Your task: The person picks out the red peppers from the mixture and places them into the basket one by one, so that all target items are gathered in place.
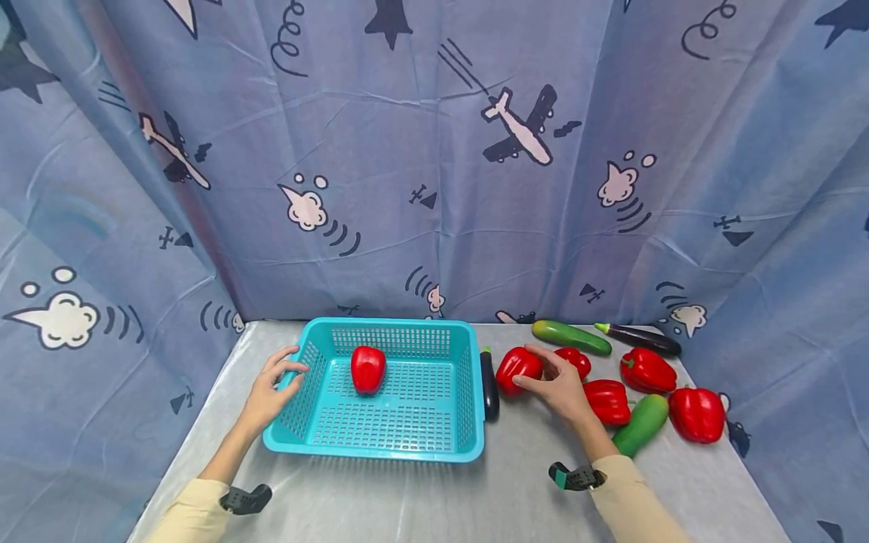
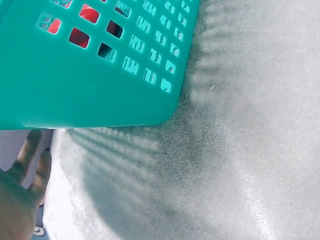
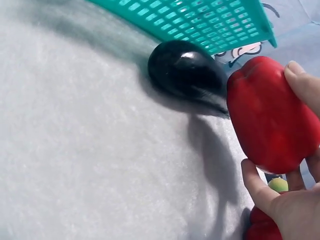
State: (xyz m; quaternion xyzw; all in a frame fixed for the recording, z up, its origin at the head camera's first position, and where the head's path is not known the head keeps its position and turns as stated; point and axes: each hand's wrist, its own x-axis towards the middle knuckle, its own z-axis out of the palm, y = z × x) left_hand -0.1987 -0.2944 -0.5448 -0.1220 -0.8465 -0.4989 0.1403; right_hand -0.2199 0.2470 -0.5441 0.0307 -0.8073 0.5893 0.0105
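A turquoise basket (image 1: 380,455) stands on the grey table with one red pepper (image 1: 368,370) inside. My left hand (image 1: 268,392) is at the basket's left rim, fingers spread and loosely bent; in the left wrist view the hand (image 2: 22,195) shows beside the basket wall (image 2: 75,95). Right of the basket, my right hand (image 1: 560,385) grips another red pepper (image 1: 518,370) between thumb and fingers. The right wrist view shows this pepper (image 3: 272,115) in the hand (image 3: 300,205), near a dark eggplant (image 3: 185,72) lying along the basket's right side.
Several more red peppers (image 1: 697,415) lie at the right of the table, with a green cucumber (image 1: 641,424) among them. Behind them lie a second cucumber (image 1: 572,337) and an eggplant (image 1: 641,339). A blue patterned curtain (image 1: 380,226) hangs around the table's back and sides.
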